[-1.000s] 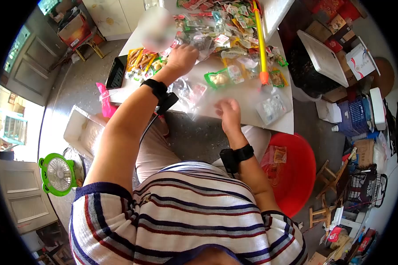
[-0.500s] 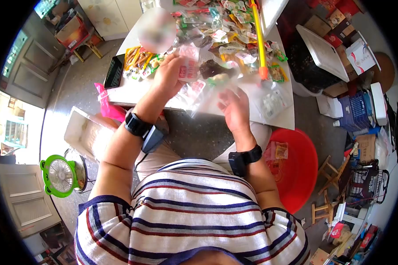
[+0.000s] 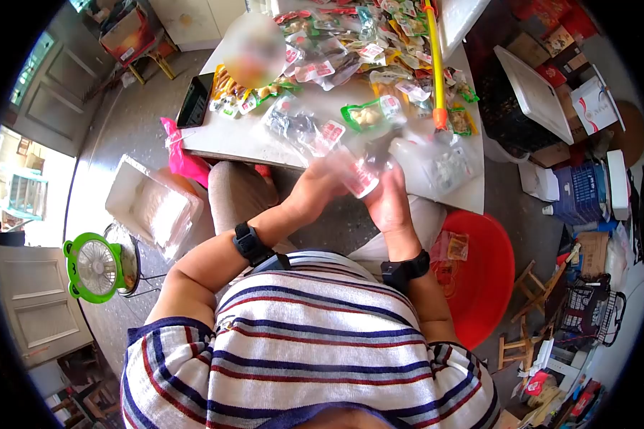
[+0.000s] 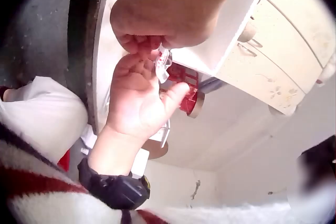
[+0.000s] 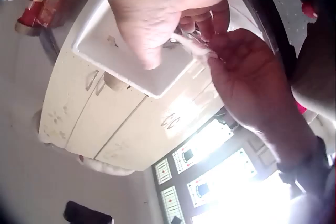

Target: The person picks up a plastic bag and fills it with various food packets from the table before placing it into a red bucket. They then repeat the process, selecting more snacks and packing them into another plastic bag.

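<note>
Low in front of the table edge, my left hand (image 3: 313, 191) pinches a clear plastic food packet (image 3: 365, 182) with a red and white label. In the right wrist view the thumb and fingers of my left hand (image 5: 249, 74) grip the packet's edge. My right hand (image 3: 391, 205) is at the packet's other side, palm up. Its thumb (image 4: 176, 95) stands out from the packet in the left wrist view, while its fingertips are right by it. Close beyond the hands lie clear packets (image 3: 300, 129) and a green-edged packet (image 3: 365, 116) of pale round food.
Many food packets (image 3: 350, 53) cover the back of the white table (image 3: 229, 139). A yellow pole with an orange tip (image 3: 438, 79) lies along the right. A dark tray (image 3: 195, 100) sits at the left edge. The red basin (image 3: 483, 286) stands below, right.
My left hand reached into the pile, lifted a clear packet with dark contents and brought it back toward my body. My right hand has stayed near the table's front edge and now meets it.
</note>
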`<action>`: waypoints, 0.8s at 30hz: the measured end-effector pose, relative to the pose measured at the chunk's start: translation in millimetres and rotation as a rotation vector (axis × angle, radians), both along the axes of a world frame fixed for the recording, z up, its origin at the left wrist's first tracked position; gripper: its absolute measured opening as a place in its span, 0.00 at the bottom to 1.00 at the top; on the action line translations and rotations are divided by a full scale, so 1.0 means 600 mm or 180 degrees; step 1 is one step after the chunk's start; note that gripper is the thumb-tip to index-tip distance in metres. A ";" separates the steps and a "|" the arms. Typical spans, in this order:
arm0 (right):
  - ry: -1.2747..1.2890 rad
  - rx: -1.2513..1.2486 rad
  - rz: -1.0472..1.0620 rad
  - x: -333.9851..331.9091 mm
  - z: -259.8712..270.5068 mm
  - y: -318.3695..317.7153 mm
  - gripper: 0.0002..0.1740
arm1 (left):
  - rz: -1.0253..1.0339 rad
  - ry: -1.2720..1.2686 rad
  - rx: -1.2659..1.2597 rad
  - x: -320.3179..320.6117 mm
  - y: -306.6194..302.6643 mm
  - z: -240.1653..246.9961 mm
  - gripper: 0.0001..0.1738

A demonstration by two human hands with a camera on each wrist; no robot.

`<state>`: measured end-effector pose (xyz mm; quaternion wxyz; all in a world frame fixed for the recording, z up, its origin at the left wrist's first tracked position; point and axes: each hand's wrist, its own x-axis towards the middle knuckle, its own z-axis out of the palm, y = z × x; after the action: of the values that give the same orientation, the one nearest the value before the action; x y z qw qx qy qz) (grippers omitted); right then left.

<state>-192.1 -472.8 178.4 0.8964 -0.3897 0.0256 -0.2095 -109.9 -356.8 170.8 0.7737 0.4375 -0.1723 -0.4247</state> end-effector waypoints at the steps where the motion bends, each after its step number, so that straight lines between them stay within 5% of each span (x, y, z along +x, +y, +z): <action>1: 0.0295 -0.0087 -0.0021 -0.002 -0.005 -0.002 0.27 | -0.0052 0.0008 -0.0012 -0.003 0.000 -0.002 0.09; 6: 0.0875 -0.0264 -0.0153 -0.020 -0.014 -0.041 0.27 | -0.1351 -0.0123 0.0519 0.013 0.009 0.009 0.23; 12: 0.1191 -0.0955 0.1070 -0.054 -0.006 -0.083 0.23 | -0.1208 0.0238 0.0300 0.032 -0.014 -0.013 0.23; 14: 0.1065 -0.0526 0.1009 -0.059 -0.011 -0.084 0.23 | -0.1014 0.0431 0.0202 0.026 -0.021 -0.030 0.17; 16: 0.0753 0.0123 0.0716 -0.064 -0.028 -0.085 0.23 | -0.0645 -0.1431 -0.0008 0.049 -0.041 -0.083 0.14; 19: 0.0523 0.0780 0.0434 -0.058 -0.039 -0.059 0.23 | -0.0423 -0.1498 0.0253 0.039 -0.046 -0.069 0.09; 21: 0.0532 0.0897 0.0346 -0.055 -0.051 -0.054 0.21 | -0.0655 0.0409 0.0258 0.025 -0.047 -0.042 0.09; 24: 0.0435 0.0980 0.0059 -0.049 -0.047 -0.061 0.17 | -0.0659 -0.1653 0.1286 0.026 -0.037 -0.008 0.09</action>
<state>-221.4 -509.1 150.5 0.9436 -0.2614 0.1148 -0.1679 -94.1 -378.9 165.9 0.5544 0.6556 -0.3193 -0.4010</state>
